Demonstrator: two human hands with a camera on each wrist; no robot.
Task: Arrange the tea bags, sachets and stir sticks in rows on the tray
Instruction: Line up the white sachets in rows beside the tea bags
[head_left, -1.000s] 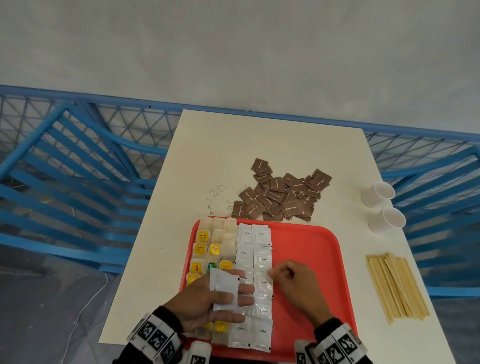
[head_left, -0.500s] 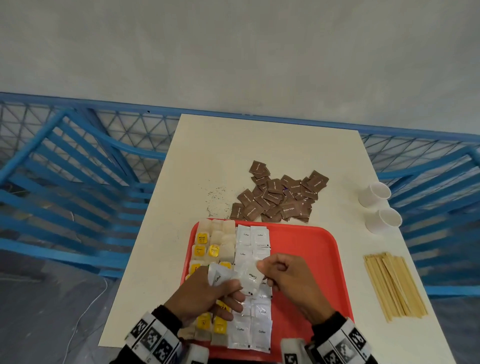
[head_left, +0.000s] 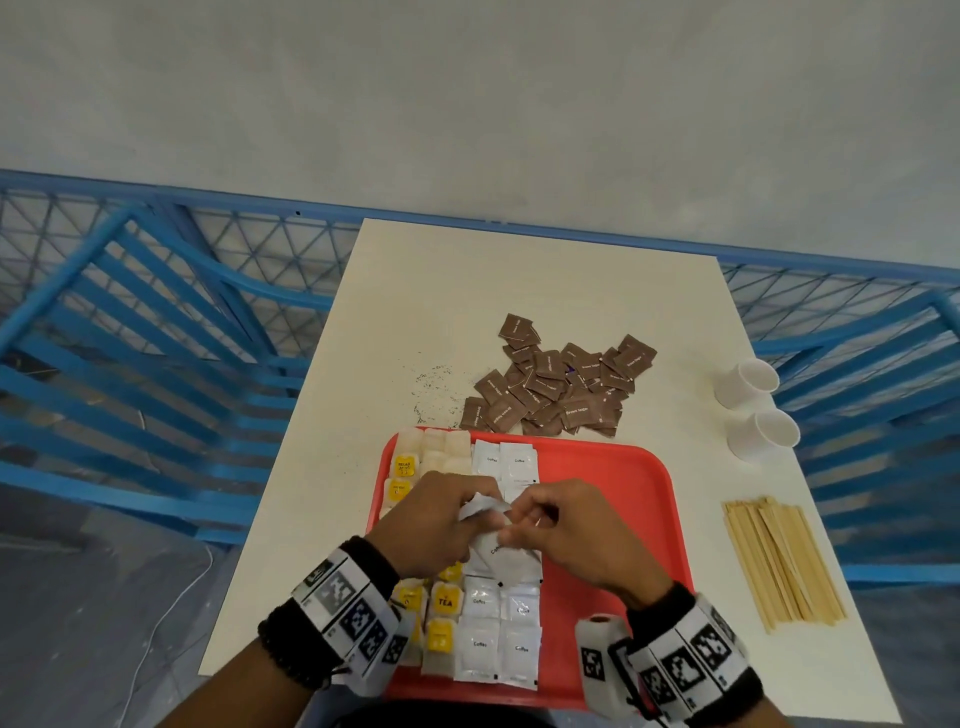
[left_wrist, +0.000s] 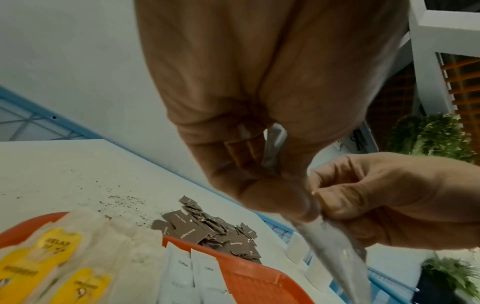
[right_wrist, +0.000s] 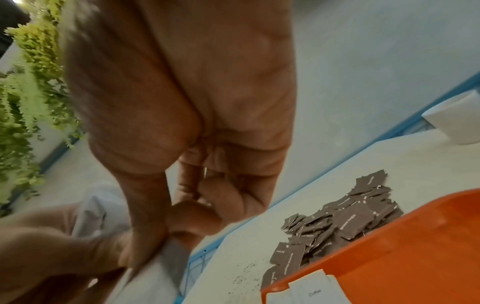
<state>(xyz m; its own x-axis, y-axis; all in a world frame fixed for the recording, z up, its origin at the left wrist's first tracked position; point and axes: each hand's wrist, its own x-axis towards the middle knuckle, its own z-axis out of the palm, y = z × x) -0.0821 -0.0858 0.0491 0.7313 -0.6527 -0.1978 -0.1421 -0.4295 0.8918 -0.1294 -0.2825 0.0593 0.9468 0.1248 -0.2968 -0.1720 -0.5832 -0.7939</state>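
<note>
1. Your left hand (head_left: 434, 525) and right hand (head_left: 563, 532) both pinch white coffee sachets (head_left: 493, 551) above the red tray (head_left: 623, 499).
2. Two white sachet columns sit on the tray beside the tea bags (head_left: 444, 603).
3. Beyond the tray lies a brown sachet pile (head_left: 558, 387); to its right, two cups (head_left: 748, 384) and stir sticks (head_left: 782, 564).

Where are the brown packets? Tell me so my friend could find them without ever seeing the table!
Start at the red tray near the person on the white table. Look just past the tray's far edge, and there lies a messy heap of brown sugar sachets. They are the only dark brown squares, and the only packets lying jumbled on the bare table rather than lined up on the tray.
</note>
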